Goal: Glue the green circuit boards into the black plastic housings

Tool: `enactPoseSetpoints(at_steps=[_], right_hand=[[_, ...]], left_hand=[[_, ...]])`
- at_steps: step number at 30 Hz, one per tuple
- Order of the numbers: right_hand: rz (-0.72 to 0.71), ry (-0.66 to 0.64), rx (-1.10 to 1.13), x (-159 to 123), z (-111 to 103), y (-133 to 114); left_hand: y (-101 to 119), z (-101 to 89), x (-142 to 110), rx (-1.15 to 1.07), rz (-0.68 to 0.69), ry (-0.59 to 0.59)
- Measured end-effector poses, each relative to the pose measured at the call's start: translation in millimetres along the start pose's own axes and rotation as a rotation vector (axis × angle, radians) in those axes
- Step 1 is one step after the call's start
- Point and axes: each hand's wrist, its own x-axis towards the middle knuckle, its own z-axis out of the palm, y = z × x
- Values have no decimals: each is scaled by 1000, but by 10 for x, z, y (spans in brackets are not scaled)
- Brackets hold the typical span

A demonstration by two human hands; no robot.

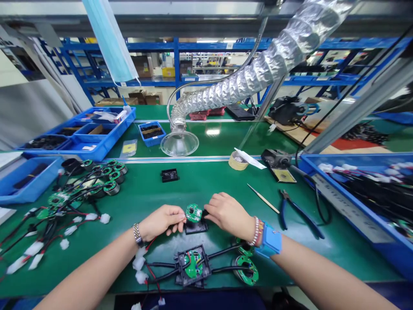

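Observation:
My left hand (163, 221) pinches the left edge of a small green circuit board (193, 212), where a bit of red wire shows at the fingertips. On the board's other side, the fingers of my right hand (227, 214) are closed on a short black cable (204, 212). Both hold the board tilted just above a black plastic case (196, 228) on the green bench. Nearer me lies an open black housing (193, 267) with a green board inside. Black cables run from it to ring-shaped green boards (245, 270) on the right and white connectors (141, 277) on the left.
Wired round boards (109, 174) pile up at left, beside blue bins (74, 146). A fume extraction funnel (180, 144) hangs behind my hands. At right lie a wooden stick (263, 198), blue-handled cutters (300, 213), a tape roll (238, 161) and a blue crate of cables (351, 206).

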Motion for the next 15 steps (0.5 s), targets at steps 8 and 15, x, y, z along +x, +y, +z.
enactPoseSetpoints(at_steps=[8,15], right_hand=[[595,510,1294,25,99,586],[1055,1186,1620,130,201,1594]], left_hand=[[-126,88,-9,-149,-41,19],[-127,73,30,-176,-33,2]])
